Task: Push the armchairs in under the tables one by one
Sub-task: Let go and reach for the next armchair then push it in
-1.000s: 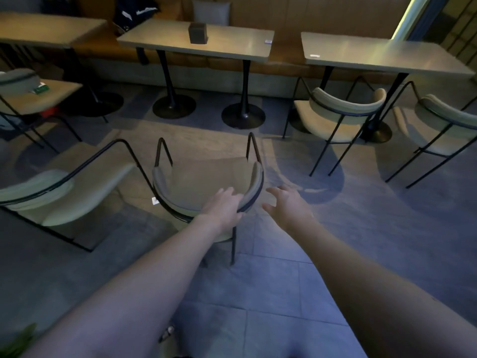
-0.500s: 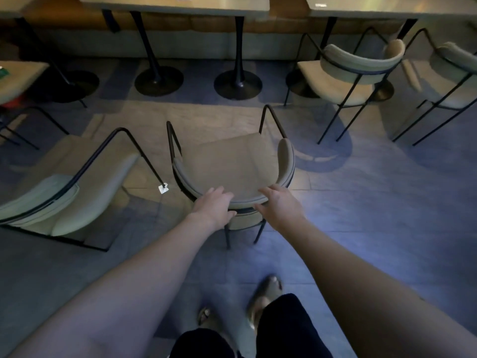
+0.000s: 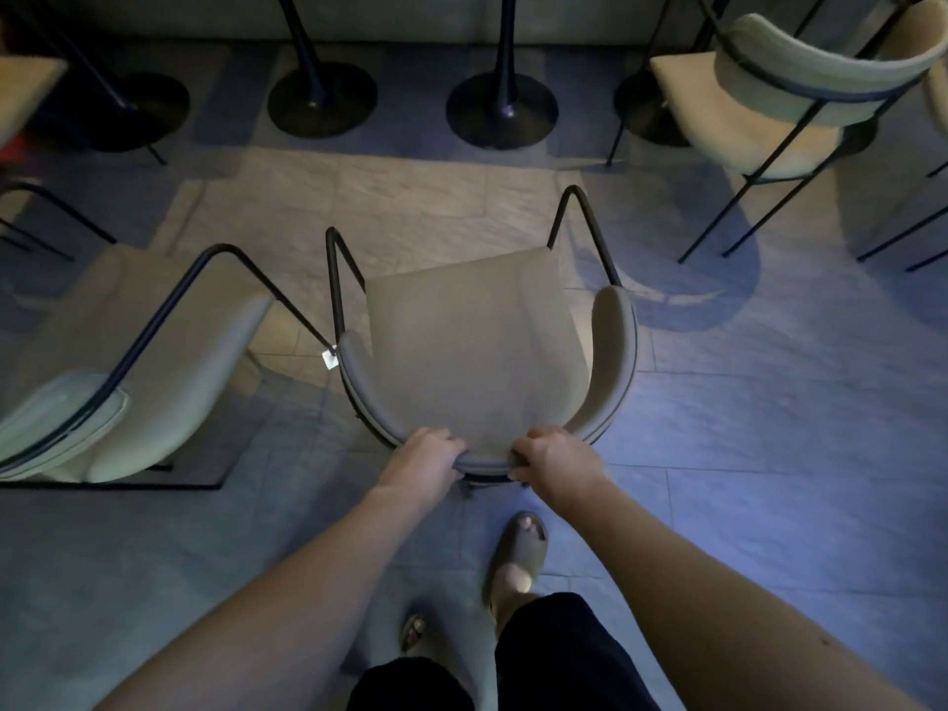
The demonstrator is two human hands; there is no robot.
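My left hand (image 3: pixel 428 456) and right hand (image 3: pixel 556 461) curl closed over the armchair (image 3: pixel 472 346) backrest at frame centre, side by side to drive it straight toward the table pedestals (image 3: pixel 500 107) above.

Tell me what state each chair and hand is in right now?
Middle armchair: upright, gripped by its backrest, short of the table bases.
Left armchair: angled, untouched.
Right armchair: upright, untouched.
Left hand: closed on backrest.
Right hand: closed on backrest.

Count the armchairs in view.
4, maybe more out of frame: the centre one gripped by both hands, one at left, one at upper right, and part of one at the far-left edge.
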